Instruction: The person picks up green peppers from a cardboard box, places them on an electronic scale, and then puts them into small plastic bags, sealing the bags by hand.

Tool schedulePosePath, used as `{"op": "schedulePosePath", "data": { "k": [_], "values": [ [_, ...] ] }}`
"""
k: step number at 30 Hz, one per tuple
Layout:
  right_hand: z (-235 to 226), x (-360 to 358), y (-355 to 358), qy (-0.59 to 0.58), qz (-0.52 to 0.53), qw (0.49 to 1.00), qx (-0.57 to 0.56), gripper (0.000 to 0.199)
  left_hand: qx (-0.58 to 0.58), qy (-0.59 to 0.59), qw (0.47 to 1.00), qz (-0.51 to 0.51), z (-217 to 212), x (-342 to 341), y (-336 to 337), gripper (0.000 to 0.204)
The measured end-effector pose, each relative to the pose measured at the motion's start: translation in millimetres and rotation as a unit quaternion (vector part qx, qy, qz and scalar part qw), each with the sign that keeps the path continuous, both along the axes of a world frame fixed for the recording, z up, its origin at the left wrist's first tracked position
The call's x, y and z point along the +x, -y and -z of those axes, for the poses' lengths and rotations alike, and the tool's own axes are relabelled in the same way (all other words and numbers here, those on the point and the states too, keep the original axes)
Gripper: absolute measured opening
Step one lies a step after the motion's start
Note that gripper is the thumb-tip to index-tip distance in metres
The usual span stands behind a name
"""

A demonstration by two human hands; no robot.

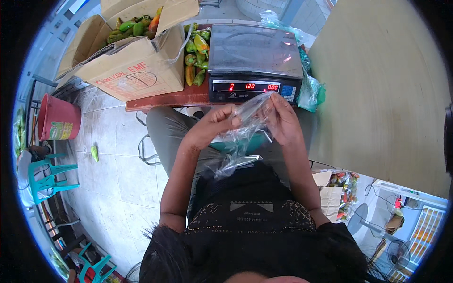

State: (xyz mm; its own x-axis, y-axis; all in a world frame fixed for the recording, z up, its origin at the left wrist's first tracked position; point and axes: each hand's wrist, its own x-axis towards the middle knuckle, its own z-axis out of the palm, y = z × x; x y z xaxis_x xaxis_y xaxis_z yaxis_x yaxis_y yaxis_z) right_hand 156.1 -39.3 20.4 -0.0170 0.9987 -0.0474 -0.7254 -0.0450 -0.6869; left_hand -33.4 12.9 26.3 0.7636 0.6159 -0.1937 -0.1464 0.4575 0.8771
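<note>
A clear plastic bag point(244, 134) is stretched between my hands above my lap, its lower end hanging crumpled against my black shirt. My left hand point(211, 126) is closed on one side of it with the thumb pressed over the film. My right hand point(284, 119) pinches the bag's upper edge, fingertips just in front of the scale's display. The digital scale point(255, 49) stands on a red bench, its metal plate bare. Against the scale's left side lie several green, yellow and orange peppers point(197, 54).
An open cardboard box point(132, 70) of peppers sits on the bench at left. Green plastic bags point(311, 89) hang right of the scale, beside a tall pale board point(382, 94). A red bucket point(57, 118), a teal chair point(49, 177) and one loose pepper point(95, 153) are on the left floor.
</note>
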Motion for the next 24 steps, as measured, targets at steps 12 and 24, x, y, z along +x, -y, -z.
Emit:
{"op": "schedulePosePath", "data": {
  "k": [12, 24],
  "values": [
    [-11.3, 15.3, 8.9, 0.145, -0.08, 0.984, -0.06, 0.018, -0.152, 0.325, 0.933, 0.039, 18.0, 10.5, -23.8, 0.018],
    [-13.5, 8.6, 9.2, 0.292, -0.062, 0.951, -0.076, 0.019, -0.147, 0.201, 0.96, -0.126, 5.5, 11.1, -5.5, 0.017]
  ]
}}
